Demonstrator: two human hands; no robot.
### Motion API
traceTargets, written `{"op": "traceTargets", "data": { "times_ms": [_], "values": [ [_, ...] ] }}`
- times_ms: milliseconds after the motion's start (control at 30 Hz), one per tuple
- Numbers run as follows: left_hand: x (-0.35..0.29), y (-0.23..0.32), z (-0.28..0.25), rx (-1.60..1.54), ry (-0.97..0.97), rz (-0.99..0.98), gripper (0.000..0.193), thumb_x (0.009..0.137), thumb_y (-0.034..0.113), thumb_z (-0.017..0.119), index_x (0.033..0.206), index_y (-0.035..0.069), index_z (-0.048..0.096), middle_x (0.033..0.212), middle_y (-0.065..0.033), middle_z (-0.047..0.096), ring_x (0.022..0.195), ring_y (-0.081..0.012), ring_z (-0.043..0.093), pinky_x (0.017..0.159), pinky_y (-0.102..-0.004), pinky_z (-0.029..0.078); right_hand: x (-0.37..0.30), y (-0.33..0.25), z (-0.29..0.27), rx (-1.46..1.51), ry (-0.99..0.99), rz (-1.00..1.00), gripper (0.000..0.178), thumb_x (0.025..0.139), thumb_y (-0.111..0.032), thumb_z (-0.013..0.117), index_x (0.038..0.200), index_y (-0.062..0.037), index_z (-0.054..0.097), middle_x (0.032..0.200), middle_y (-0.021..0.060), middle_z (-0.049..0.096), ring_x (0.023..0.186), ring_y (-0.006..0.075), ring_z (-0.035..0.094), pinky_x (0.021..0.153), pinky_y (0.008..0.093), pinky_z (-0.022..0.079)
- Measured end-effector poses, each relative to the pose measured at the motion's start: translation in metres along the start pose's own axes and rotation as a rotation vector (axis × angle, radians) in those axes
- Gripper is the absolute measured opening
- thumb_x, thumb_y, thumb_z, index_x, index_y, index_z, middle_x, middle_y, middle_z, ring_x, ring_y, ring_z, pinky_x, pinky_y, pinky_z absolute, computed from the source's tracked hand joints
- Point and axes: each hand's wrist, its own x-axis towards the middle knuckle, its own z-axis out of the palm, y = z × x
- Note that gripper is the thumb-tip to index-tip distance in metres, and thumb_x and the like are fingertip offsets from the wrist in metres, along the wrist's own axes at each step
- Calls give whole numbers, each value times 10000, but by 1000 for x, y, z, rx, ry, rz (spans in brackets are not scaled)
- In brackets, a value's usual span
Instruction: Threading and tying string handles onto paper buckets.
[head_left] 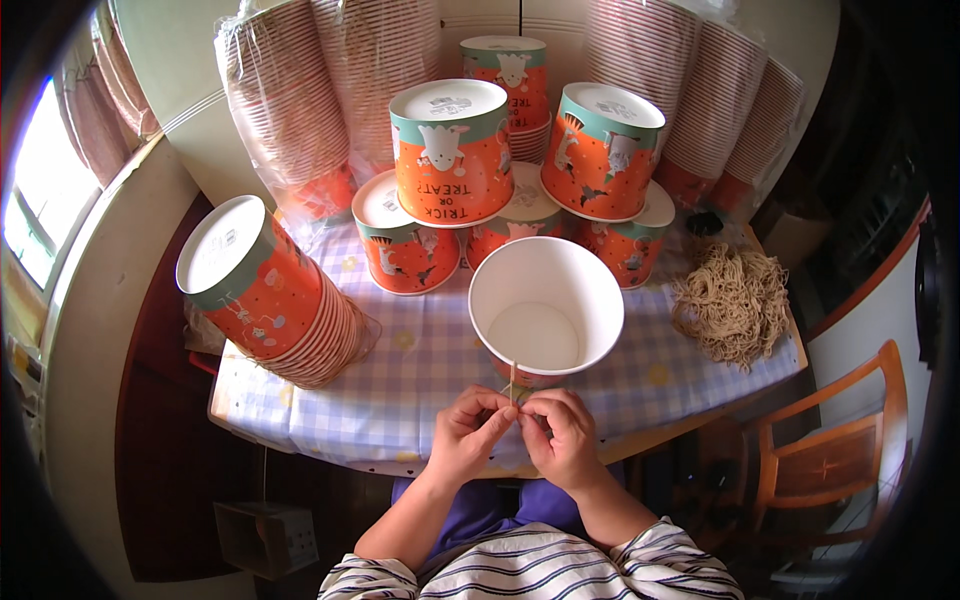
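Note:
Just in front of me stands a paper bucket [600,320], its white open mouth facing up and its orange outside mostly hidden. At its near side, my left hand [468,432] and my right hand [562,440] meet with fingertips pinched together. Between them they hold a piece of thin tan cord [513,376], whose short end sticks up before the bucket's rim. The rest of that cord is hidden by my fingers. A heap of loose tan cord [735,305] lies to the right of the bucket.
Upside-down orange buckets [455,165] are piled behind the open one. A nested stack of buckets [270,290] leans at the left. Tall plastic-wrapped bucket stacks [280,90] line the back. A checked cloth [420,340] covers the table; a wooden chair [825,460] stands at right.

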Motion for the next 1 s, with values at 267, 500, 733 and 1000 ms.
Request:
{"op": "traceTargets", "data": {
  "times_ms": [267,500,733,1000],
  "values": [
    [1,4,-2,28,-59,-23,45,867,18,657,892,-14,637,933,-54,566,846,-119,560,747,-224,439,3,-3,-5,342,-98,238,90,845,-50,662,883,-8,592,816,78,593,640,141,551,575,252,452],
    [2,6,1,89,-6,-44,52,866,34,667,869,-11,640,906,-32,572,833,-96,551,716,-216,429,2,-6,-9,-43,-14,53,243,730,-43,711,950,-57,610,895,64,612,784,248,598,673,349,469],
    [2,3,1,-20,32,-65,96,857,95,699,872,3,677,858,-17,573,761,-78,518,648,-210,409,11,-12,-9,-245,22,-125,332,647,0,746,939,-86,611,932,56,617,786,248,596,707,365,438],
    [3,5,2,-63,47,-124,92,857,86,697,875,-3,684,856,-22,581,769,-83,533,658,-214,426,11,-7,-7,-298,-7,-191,298,652,-13,749,899,-87,599,886,30,613,760,221,598,698,362,422]
  ]
}}
